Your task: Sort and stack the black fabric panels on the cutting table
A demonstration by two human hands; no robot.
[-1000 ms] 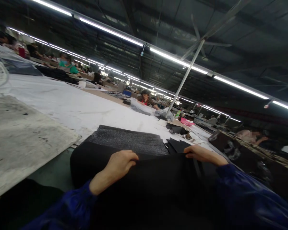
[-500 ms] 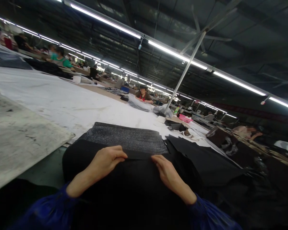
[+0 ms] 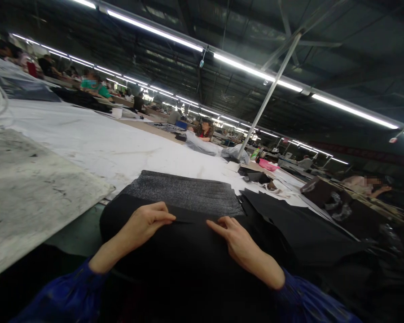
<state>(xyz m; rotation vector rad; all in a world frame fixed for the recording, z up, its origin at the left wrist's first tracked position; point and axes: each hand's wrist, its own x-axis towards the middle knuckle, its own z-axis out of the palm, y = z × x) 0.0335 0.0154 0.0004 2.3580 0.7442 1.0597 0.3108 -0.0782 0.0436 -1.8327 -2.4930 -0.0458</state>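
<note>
My left hand [image 3: 150, 220] is closed in a pinch on the upper edge of a black fabric sheet [image 3: 175, 255], where a small raised fold shows beside the fingertips. My right hand [image 3: 234, 233] rests on the same edge a short way to the right. One digit of it stretches out toward the left hand, apart from the other bent fingers, and touches the cloth. Beyond both hands lies a dark grey, speckled fabric piece [image 3: 185, 190], partly covered by the black sheet. The near part of the black sheet falls into shadow.
More black fabric sheets [image 3: 299, 224] lie stacked to the right. At left is a stained pale board [image 3: 37, 193] over a white-covered table [image 3: 138, 152]. A slanted metal pole [image 3: 269, 96] rises beyond. A pink basin [image 3: 268, 165] and several people at work are farther back.
My right hand's fingers have spread from a closer pinch, and one digit now points left along the cloth. My left hand keeps its pinch. The view has shifted slightly left.
</note>
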